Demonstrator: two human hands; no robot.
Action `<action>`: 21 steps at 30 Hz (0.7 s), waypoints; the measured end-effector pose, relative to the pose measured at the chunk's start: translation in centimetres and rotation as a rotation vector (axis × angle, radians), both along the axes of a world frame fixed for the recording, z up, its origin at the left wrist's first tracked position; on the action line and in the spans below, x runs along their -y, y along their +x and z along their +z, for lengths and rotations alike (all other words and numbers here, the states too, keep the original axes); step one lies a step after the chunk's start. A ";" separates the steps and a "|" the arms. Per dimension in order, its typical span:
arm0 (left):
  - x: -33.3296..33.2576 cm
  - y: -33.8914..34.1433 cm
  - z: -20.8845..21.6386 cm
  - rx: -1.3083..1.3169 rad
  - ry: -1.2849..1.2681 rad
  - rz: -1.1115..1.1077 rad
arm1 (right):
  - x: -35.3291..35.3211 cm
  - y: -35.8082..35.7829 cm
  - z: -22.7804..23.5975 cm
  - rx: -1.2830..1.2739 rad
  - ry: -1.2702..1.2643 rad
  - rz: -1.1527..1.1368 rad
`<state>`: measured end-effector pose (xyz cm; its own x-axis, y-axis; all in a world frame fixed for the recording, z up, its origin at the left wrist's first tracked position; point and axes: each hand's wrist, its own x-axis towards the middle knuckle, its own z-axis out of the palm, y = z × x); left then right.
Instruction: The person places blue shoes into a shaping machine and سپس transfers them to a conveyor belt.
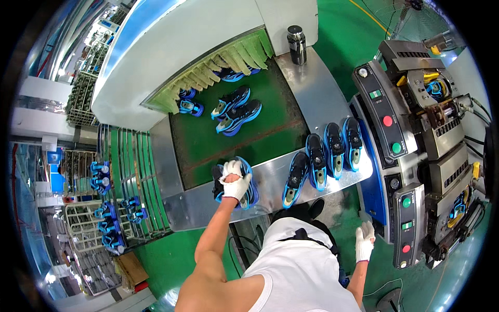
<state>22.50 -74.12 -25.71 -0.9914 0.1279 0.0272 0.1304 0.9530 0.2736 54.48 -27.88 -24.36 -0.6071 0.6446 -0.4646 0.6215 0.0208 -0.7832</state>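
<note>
My left hand (235, 181), in a white glove with part of the skin bare, is closed over a pair of black-and-blue sports shoes (250, 193) at the near edge of the green conveyor belt (208, 147). The glove hides where its fingers meet the shoes. My right hand (365, 242), also gloved, hangs off to the right with its fingers stretched out and nothing in it. Several matching shoes (316, 161) stand in a row on the metal ledge (270, 188) between my hands. Farther up the belt lies another pair of shoes (238, 117).
Green strip curtains (228, 60) hang at the machine opening, with more shoes beneath. A dark flask (297, 46) stands on the metal side. Rightward is a press machine (442, 130) with a button panel (384, 114). Leftward, racks (93, 223) hold blue shoe parts.
</note>
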 end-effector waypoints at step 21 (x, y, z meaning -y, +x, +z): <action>-8.9 -23.3 2.9 0.446 -0.247 -0.225 | 2.9 -6.3 8.5 0.210 0.142 -0.090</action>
